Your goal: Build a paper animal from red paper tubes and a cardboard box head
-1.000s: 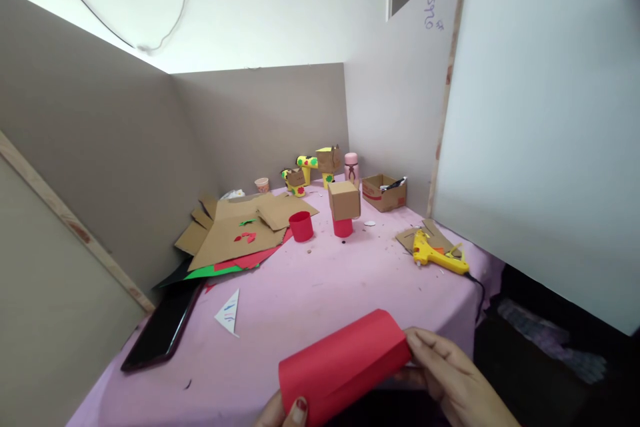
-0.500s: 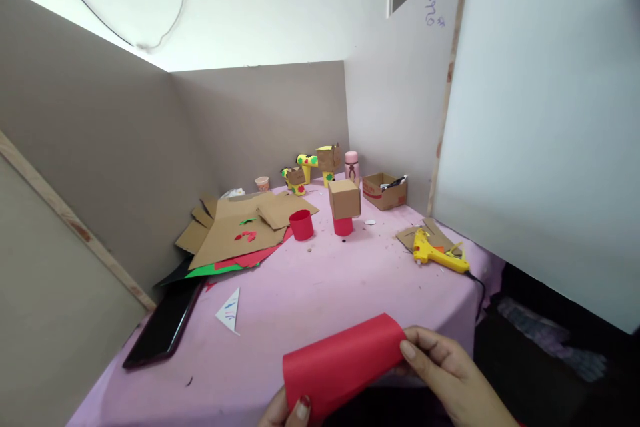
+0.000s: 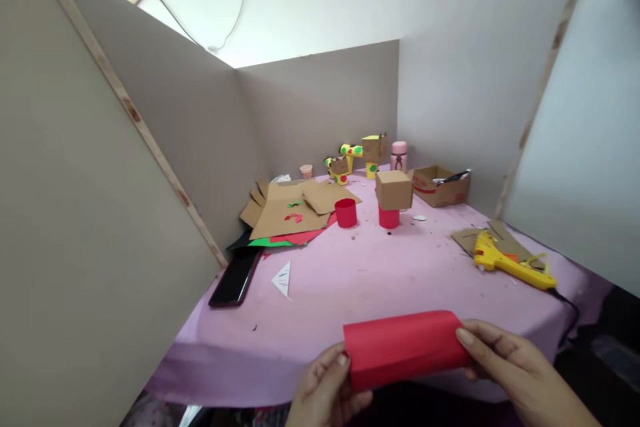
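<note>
A sheet of red paper (image 3: 405, 347), bent over into a rounded roll, is held in front of the table's near edge. My left hand (image 3: 327, 383) grips its left end, thumb in front and fingers behind. At the right end, my right hand (image 3: 505, 353) pinches the paper between thumb and fingers. Beyond it on the table stands a short red paper cylinder (image 3: 346, 213), open at the top. Beside that, a cardboard box (image 3: 394, 191) sits on another red cylinder (image 3: 389, 216).
A yellow glue gun (image 3: 510, 265) lies on cardboard scraps at the right. Cardboard sheets (image 3: 280, 203), coloured paper, a dark tablet-like device (image 3: 235, 278) and a white paper triangle (image 3: 283, 279) are at the left. Yellow spotted figures (image 3: 351, 151), a pink bottle (image 3: 399, 157) and an open box (image 3: 440, 188) stand behind.
The view has turned left, so the table appears shifted to the right. The red roll is now held more level, and more of my left hand shows.
</note>
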Demonstrator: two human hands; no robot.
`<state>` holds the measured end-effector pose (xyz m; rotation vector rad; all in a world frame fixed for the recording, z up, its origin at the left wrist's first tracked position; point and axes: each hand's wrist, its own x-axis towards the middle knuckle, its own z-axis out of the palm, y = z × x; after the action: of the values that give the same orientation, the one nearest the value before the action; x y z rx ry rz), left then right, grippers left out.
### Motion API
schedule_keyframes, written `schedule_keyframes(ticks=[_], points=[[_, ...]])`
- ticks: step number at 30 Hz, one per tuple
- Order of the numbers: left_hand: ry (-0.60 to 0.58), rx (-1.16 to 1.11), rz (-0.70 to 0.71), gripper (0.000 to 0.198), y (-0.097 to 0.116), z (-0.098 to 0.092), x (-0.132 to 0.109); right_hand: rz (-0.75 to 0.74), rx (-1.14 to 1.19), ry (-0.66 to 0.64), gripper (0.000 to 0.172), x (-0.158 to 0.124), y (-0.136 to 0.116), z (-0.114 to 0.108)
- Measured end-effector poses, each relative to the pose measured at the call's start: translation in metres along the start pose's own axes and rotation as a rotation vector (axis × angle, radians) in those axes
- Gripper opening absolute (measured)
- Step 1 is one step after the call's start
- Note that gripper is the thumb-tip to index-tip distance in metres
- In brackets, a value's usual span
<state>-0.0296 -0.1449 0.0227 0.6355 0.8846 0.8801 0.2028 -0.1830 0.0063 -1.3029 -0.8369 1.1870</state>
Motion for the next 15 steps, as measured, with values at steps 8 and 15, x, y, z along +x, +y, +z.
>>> schedule_keyframes(ticks=[8, 15], points=[[-0.003, 0.132, 0.368, 0.064, -0.014, -0.003, -0.001, 0.068, 0.039, -0.028, 0.028, 0.005, 0.014, -0.008], [0.113, 0.384, 0.445, 0.032, -0.020, -0.012, 0.000, 0.077, 0.038, -0.058, 0.028, 0.004, 0.010, -0.004]])
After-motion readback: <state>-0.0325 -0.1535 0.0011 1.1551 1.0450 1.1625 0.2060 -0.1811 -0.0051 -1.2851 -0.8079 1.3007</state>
